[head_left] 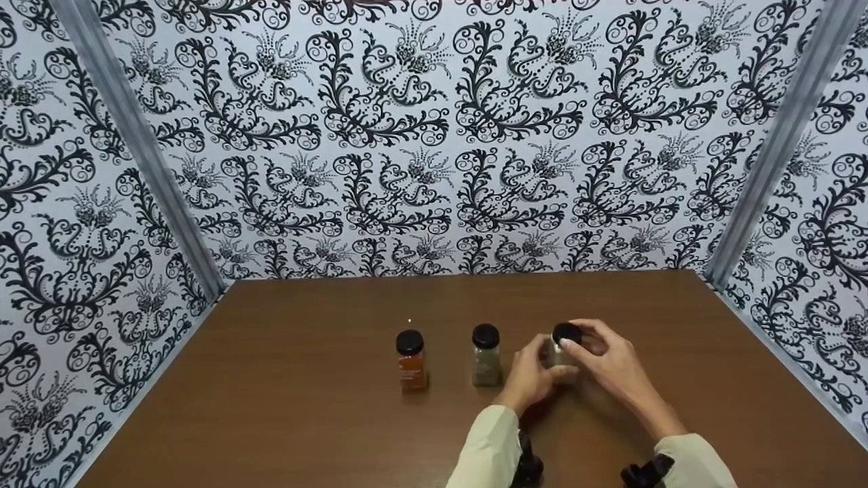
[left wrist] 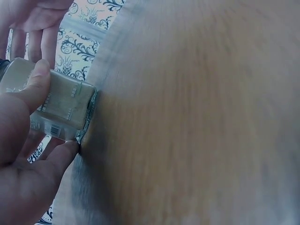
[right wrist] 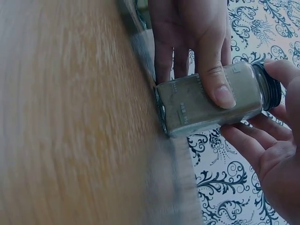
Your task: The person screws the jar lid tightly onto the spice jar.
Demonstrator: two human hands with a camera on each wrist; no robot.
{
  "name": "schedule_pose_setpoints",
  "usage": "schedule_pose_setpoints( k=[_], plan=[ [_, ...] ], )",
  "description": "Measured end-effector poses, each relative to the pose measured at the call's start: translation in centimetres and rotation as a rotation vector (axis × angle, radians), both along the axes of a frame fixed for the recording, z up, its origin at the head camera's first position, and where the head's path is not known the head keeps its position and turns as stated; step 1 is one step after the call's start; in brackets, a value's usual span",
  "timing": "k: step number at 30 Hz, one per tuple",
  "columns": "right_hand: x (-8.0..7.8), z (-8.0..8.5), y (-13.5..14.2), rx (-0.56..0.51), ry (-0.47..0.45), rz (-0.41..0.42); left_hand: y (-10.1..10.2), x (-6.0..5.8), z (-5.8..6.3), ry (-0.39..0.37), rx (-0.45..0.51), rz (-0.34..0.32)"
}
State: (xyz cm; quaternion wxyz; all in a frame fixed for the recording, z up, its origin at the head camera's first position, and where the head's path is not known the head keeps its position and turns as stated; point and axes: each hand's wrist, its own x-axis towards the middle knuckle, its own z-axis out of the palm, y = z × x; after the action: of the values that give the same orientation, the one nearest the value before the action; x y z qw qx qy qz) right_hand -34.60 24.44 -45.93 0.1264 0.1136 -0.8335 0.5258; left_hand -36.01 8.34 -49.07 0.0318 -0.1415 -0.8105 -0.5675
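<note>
A glass spice jar [right wrist: 187, 108] of greenish-grey powder stands upright at the right of the table, its base at the wood. My left hand [head_left: 531, 374] grips the jar's body; its thumb lies across the glass in the right wrist view. With thumb and fingers my right hand [head_left: 616, 362] holds the black lid [right wrist: 268, 86] from the other side. The left wrist view shows the jar's barcode [left wrist: 55, 131] near its base, while the lid is mostly cut off at that frame's edge.
Left of my hands stands another jar [head_left: 486, 366] of grey-green contents with a black lid. Farther left is a jar [head_left: 412, 373] of orange-red spice, also black-lidded. Patterned black-and-white walls [head_left: 400, 169] border the brown wooden table [head_left: 305, 407] at the back and sides.
</note>
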Motion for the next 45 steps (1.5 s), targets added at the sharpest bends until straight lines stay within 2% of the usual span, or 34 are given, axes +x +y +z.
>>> schedule_pose_setpoints(
  k=[5,13,19,26,29,35,41,45],
  plan=[
    [0.1,0.1,0.0,0.038,-0.016,-0.001,-0.1,0.0,-0.2,0.003,0.007,-0.013],
    [0.0,0.2,-0.2,0.057,0.018,-0.020,-0.2,0.1,0.0,0.017,0.006,-0.023],
    [-0.1,0.0,-0.3,0.117,0.033,-0.051,-0.3,0.2,0.2,-0.007,-0.008,-0.023],
    [0.0,-0.2,-0.2,0.060,0.029,-0.032,-0.5,0.0,0.0,-0.010,-0.019,-0.037],
    [0.1,-0.1,-0.1,0.067,0.019,-0.017,-0.5,-0.2,0.0,0.005,-0.036,-0.041],
    [0.2,0.3,-0.4,0.055,0.000,0.045,-0.5,-0.3,0.1,0.010,-0.041,-0.046],
    [0.1,0.5,-1.1,-0.020,-0.012,0.012,-0.3,0.0,0.4,0.017,-0.047,-0.040],
    [0.3,0.7,-1.6,-0.028,-0.045,-0.009,-0.2,0.1,0.6,-0.002,-0.043,-0.035]
  ],
)
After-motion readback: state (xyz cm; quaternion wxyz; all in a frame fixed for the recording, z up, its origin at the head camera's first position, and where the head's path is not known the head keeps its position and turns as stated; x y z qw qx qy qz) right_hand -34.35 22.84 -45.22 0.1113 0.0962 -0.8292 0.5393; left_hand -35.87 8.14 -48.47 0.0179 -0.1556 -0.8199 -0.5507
